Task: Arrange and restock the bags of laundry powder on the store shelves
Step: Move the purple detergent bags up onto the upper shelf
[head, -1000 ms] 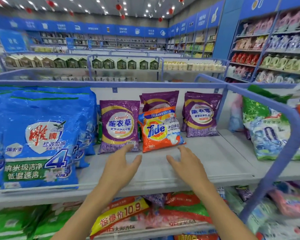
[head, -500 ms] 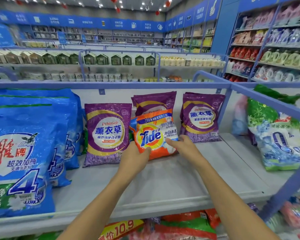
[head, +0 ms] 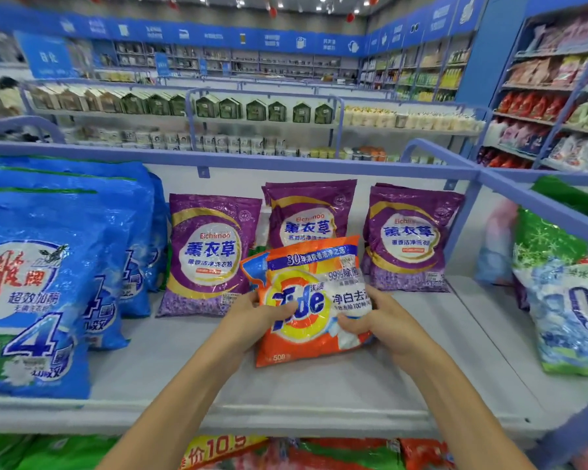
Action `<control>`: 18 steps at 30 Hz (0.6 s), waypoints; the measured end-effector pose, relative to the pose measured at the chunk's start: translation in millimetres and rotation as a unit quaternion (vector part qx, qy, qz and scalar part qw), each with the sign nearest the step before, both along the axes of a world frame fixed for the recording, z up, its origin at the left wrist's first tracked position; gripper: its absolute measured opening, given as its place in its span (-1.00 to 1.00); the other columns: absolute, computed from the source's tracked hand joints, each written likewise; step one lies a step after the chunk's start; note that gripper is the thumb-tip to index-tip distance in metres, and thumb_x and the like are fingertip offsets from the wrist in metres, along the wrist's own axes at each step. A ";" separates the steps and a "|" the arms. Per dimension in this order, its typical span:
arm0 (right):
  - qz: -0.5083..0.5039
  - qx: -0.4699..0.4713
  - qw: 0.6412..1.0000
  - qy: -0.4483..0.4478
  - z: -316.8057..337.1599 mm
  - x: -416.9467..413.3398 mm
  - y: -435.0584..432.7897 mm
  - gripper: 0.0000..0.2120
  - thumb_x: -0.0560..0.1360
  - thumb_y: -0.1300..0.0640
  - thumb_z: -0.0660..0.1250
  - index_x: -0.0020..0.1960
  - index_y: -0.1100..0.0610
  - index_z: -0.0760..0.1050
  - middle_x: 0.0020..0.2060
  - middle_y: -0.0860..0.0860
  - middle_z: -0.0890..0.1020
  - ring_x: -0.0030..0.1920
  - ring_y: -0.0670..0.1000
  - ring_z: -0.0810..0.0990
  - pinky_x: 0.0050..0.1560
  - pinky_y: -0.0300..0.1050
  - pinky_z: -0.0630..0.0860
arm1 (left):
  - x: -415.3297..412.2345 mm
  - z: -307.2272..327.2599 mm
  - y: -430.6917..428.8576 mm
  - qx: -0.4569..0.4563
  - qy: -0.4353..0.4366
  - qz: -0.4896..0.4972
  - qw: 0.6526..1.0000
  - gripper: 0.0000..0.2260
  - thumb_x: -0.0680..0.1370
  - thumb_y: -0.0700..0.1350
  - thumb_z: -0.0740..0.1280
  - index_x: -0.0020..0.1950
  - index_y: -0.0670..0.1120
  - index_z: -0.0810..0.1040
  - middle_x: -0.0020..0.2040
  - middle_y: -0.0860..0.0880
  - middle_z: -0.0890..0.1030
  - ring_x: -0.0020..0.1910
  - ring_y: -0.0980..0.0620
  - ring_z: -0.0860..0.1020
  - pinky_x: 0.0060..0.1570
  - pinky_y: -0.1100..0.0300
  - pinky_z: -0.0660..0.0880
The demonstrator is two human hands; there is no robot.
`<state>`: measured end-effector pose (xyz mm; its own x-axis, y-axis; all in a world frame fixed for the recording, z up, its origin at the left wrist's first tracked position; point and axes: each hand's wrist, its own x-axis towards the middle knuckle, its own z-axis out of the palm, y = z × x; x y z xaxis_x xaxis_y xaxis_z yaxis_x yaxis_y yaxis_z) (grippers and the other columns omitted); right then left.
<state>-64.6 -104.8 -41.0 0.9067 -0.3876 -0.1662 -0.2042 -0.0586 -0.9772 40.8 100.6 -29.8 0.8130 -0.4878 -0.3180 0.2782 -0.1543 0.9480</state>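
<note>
An orange Tide bag [head: 306, 337] is lifted off the white shelf [head: 184, 385], tilted toward me. My left hand [head: 252, 317] grips its left edge with the thumb across the front. My right hand [head: 377, 320] grips its right side, fingers curled round it. Behind it three purple lavender bags stand against the back panel: the left purple bag [head: 207, 252], the middle purple bag [head: 306, 215] partly hidden by the Tide bag, and the right purple bag [head: 408, 235].
Big blue powder bags [head: 38, 273] fill the shelf's left end. A green and blue bag [head: 567, 293] leans on the adjoining shelf at right, behind a blue rail [head: 540, 205]. Red and green bags [head: 319, 452] lie on the shelf below. Aisles of stocked shelves stand beyond.
Both hands reached forward from the shelf front, took hold of the Tide bag at its sides, and pulled it up and toward me, away from the middle purple bag.
</note>
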 end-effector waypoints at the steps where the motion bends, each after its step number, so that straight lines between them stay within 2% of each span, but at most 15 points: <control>1: 0.019 0.010 1.000 -0.002 -0.4 -3.1 4.4 -0.62 0.45 0.38 0.49 0.21 0.09 0.62 0.05 0.10 0.75 0.05 0.12 0.72 0.00 -0.06 0.59 | -3.5 0.1 5.7 -0.011 0.001 0.007 1.000 -0.66 0.48 -0.13 0.55 0.21 -0.10 0.59 -0.01 -0.07 0.76 -0.04 -0.07 0.74 0.07 -0.06 0.65; 3: 0.057 0.048 0.997 -0.011 5.8 -4.7 18.1 -0.63 0.47 0.36 0.48 0.24 0.13 0.60 0.10 0.12 0.74 0.14 0.17 0.71 0.18 0.08 0.60 | -6.9 3.5 19.7 -0.025 -0.014 0.033 0.999 -0.71 0.51 -0.15 0.52 0.20 -0.10 0.60 -0.02 -0.06 0.76 -0.04 -0.08 0.74 0.09 -0.08 0.64; 4: 0.076 0.066 0.995 -0.014 11.9 -3.2 26.6 -0.66 0.49 0.35 0.46 0.24 0.14 0.59 0.10 0.12 0.74 0.12 0.14 0.72 0.14 0.05 0.63 | -5.7 4.9 28.9 -0.022 -0.032 0.052 0.998 -0.74 0.51 -0.15 0.51 0.18 -0.09 0.61 -0.05 -0.05 0.76 -0.06 -0.06 0.74 0.06 -0.05 0.65; 6: 0.119 0.079 0.990 -0.014 24.7 4.5 48.2 -0.73 0.52 0.31 0.44 0.19 0.12 0.59 0.03 0.05 0.76 0.00 0.04 0.76 -0.07 -0.12 0.66 | -0.6 8.7 49.7 -0.007 -0.063 0.105 0.992 -0.79 0.52 -0.17 0.50 0.12 -0.06 0.60 -0.11 -0.01 0.76 -0.14 0.01 0.74 -0.12 0.10 0.65; 8: 0.160 0.070 0.985 -0.010 31.0 18.8 71.7 -0.79 0.54 0.29 0.44 0.13 0.08 0.59 -0.05 -0.05 0.78 -0.07 -0.04 0.76 -0.15 -0.20 0.65 | 7.2 10.7 73.2 0.002 -0.088 0.153 0.984 -0.79 0.52 -0.21 0.49 0.12 -0.06 0.60 -0.11 0.00 0.76 -0.21 0.09 0.72 -0.26 0.25 0.56; 12: 0.193 0.080 0.978 -0.001 28.5 52.1 117.0 -0.83 0.55 0.33 0.41 0.07 0.10 0.58 -0.19 -0.09 0.77 -0.20 -0.10 0.75 -0.28 -0.27 0.60 | 24.3 11.4 110.2 0.044 -0.147 0.233 0.960 -0.86 0.55 -0.14 0.46 0.07 -0.05 0.57 -0.07 0.00 0.69 -0.20 0.13 0.63 -0.35 0.35 0.47; 13: 0.194 0.091 0.977 0.004 25.6 59.4 125.2 -0.83 0.56 0.35 0.40 0.06 0.12 0.58 -0.20 -0.07 0.77 -0.22 -0.09 0.75 -0.29 -0.26 0.60 | 28.2 11.2 116.6 0.056 -0.160 0.254 0.952 -0.87 0.56 -0.08 0.45 0.06 -0.03 0.57 -0.06 0.00 0.67 -0.17 0.12 0.62 -0.31 0.33 0.48; 15: 0.195 0.109 0.974 0.022 21.4 69.8 137.2 -0.83 0.56 0.35 0.40 0.06 0.12 0.58 -0.20 -0.04 0.77 -0.23 -0.07 0.75 -0.29 -0.23 0.62 | 34.5 7.3 124.2 0.090 -0.182 0.277 0.939 -0.78 0.57 0.05 0.42 0.12 -0.05 0.57 -0.02 0.01 0.65 -0.05 0.04 0.62 -0.14 0.17 0.49; 18: 0.200 0.094 0.974 0.049 22.0 75.0 139.2 -0.87 0.57 0.21 0.43 0.10 0.09 0.59 -0.14 -0.06 0.78 -0.20 -0.09 0.75 -0.24 -0.22 0.65 | 34.4 -0.2 124.5 0.125 -0.209 0.292 0.925 -0.72 0.58 0.11 0.39 0.13 -0.06 0.54 -0.05 0.09 0.61 0.01 -0.03 0.59 -0.03 0.05 0.44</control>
<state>10.4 34.4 -19.1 0.9552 0.0381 -0.2936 -0.2946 0.0252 -0.9553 75.2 225.1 -30.0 0.9921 0.1188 0.0397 0.0007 -0.3221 0.9467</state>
